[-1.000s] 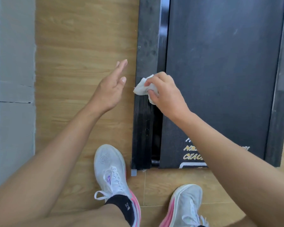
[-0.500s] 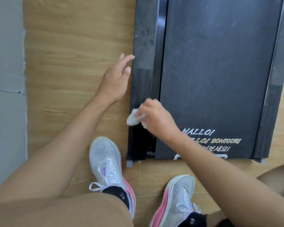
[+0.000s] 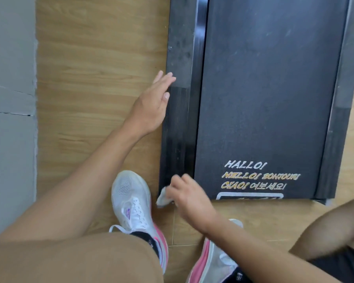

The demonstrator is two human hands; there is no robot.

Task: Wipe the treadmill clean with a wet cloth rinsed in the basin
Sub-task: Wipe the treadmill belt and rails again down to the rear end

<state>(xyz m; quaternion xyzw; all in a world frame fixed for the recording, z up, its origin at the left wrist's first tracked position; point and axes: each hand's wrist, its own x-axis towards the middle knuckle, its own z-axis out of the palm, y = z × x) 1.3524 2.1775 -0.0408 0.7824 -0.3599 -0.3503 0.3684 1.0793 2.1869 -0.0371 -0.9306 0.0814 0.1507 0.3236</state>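
Note:
A black treadmill (image 3: 270,94) lies flat on the wooden floor, its belt printed with greetings near the close end. My right hand (image 3: 189,198) grips a small white cloth (image 3: 163,198) at the near left corner of the treadmill's left side rail (image 3: 177,123). My left hand (image 3: 151,105) is held out with straight fingers, its fingertips at the outer edge of that rail farther up. The basin is not in view.
A grey wall (image 3: 10,119) runs along the left. Wooden floor (image 3: 94,78) lies between wall and treadmill. My two white and pink shoes, the left one (image 3: 133,201) and the right one (image 3: 213,260), stand just in front of the treadmill's near end, with my knees low in the view.
My right hand has slid the cloth down the left rail from its middle to the near corner. My left hand has moved right until its fingertips reach the rail's edge.

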